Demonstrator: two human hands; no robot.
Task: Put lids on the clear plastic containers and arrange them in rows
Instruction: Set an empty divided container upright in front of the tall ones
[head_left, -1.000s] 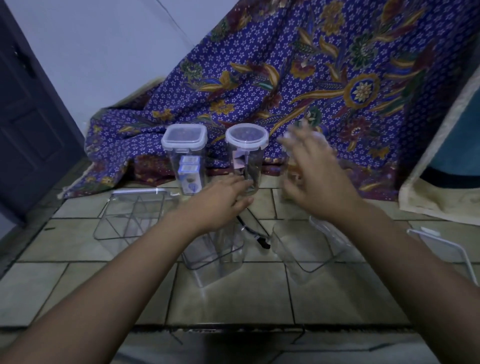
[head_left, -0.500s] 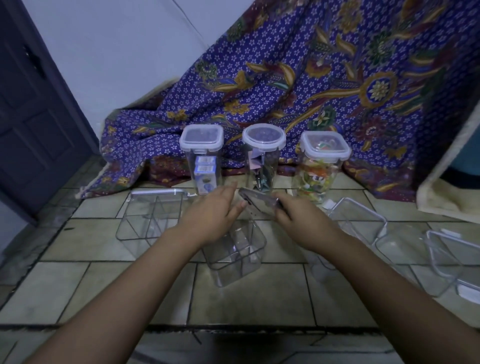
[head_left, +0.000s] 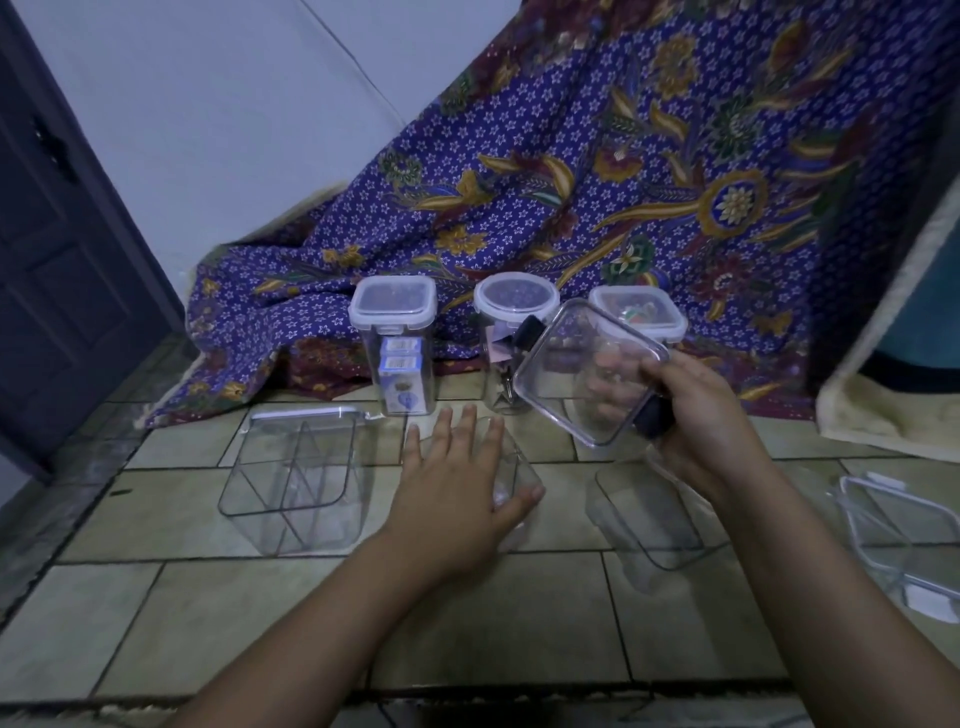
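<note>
Forearms reach in from the near edge of the tiled floor (head_left: 156, 613), both yours and both bare. Take the open container under your left hand as the landmark: your left hand (head_left: 457, 493) lies flat on top of this clear container (head_left: 511, 486), fingers spread and relaxed, thumb (head_left: 522, 506) hooked over its near right side, so it steadies the container rather than grips it. Left of it, just apart, sits a wider clear container with dividers (head_left: 293, 475) inside, open at the top, with a pale lid edge showing along its far rim. Right of it, close by, another open clear container (head_left: 649, 525) stands on the tiles, partly behind your right wrist. Farther right, near the frame edge, lies a clear lid with clasps (head_left: 898, 540); whether a container sits beneath it you cannot tell. Above and to the right of the landmark, your right hand (head_left: 701, 415) holds a clear square lid (head_left: 589, 371) up off the floor, tilted, fingers curled behind it and visible through the plastic, thumb on its right edge by a dark clasp. Beyond the landmark, three lidded containers stand in a row: a square one (head_left: 400, 358) holding small blue-and-white boxes, a round one (head_left: 506, 332), and a third (head_left: 644, 314) partly hidden by the raised lid. Behind them hangs a purple patterned cloth (head_left: 623, 182), with a dark door (head_left: 52, 260) far to the left.
</note>
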